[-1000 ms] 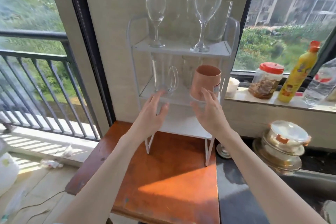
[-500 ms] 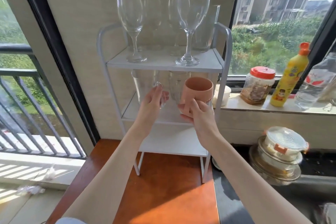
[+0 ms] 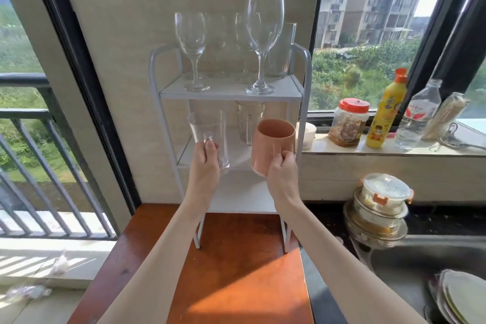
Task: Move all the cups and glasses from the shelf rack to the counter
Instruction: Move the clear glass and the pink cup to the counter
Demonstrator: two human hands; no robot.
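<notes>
A white three-tier shelf rack stands at the back of the orange counter. My left hand grips a clear glass mug, lifted in front of the middle tier. My right hand holds a pink cup, tilted and just off the middle tier's right front. A clear glass mug stands at the back of that tier. On the top tier stand a left wine glass, a right wine glass, and more glasses behind them, among them a tall tumbler.
On the windowsill to the right stand a small white cup, a red-lidded jar, a yellow bottle and a water bottle. Stacked lidded containers and a sink with plates lie right of the counter. A balcony railing is at left.
Both hands closed on their objects and drew them off the middle tier: the left took the clear glass mug, the right tilted and lifted the pink cup. The camera view shifted upward.
</notes>
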